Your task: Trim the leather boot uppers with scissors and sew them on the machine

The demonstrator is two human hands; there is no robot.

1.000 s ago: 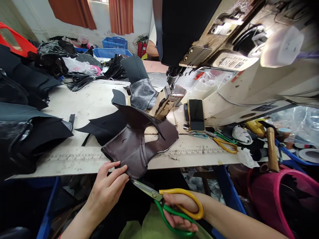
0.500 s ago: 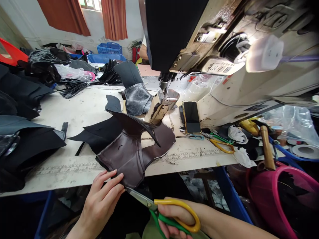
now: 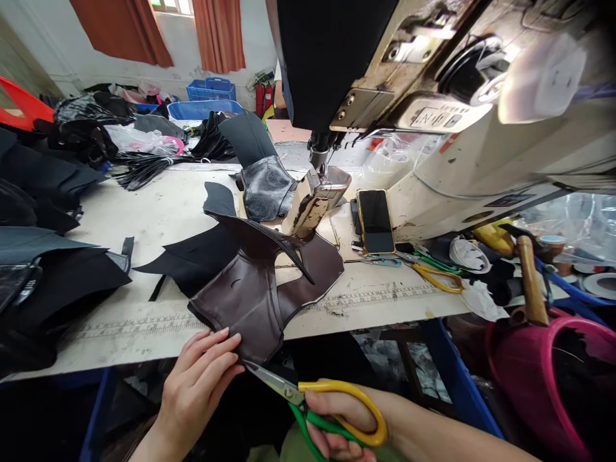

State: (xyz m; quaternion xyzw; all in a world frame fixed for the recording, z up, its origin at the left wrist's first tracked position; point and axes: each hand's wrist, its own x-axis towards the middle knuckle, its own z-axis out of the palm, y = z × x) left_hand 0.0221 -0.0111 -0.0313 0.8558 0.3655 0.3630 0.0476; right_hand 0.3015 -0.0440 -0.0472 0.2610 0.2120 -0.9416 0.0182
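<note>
A dark brown leather piece (image 3: 240,301) with black lining lies at the table's front edge, its lower corner jutting over. My left hand (image 3: 197,385) grips that corner, fingertips on top of the leather and the thumb hidden beneath. In my right hand (image 3: 341,417) are scissors (image 3: 283,388) with one yellow and one green handle. Their blades point left, and the tips touch the leather's lower edge beside my left fingertips. Behind the brown piece, a black leather piece (image 3: 267,189) rests by the sewing machine's post (image 3: 308,208).
The sewing machine head (image 3: 332,64) hangs over the table (image 3: 144,199). Right of the post are a phone (image 3: 376,221), a second pair of scissors (image 3: 437,278) and a wooden handle (image 3: 532,282). Black pieces (image 3: 81,289) pile at left; a pink bucket (image 3: 558,378) stands lower right.
The view has shifted slightly, so the machine and the items at right appear farther right. My hands and the scissors hold nearly the same place at the leather's corner.
</note>
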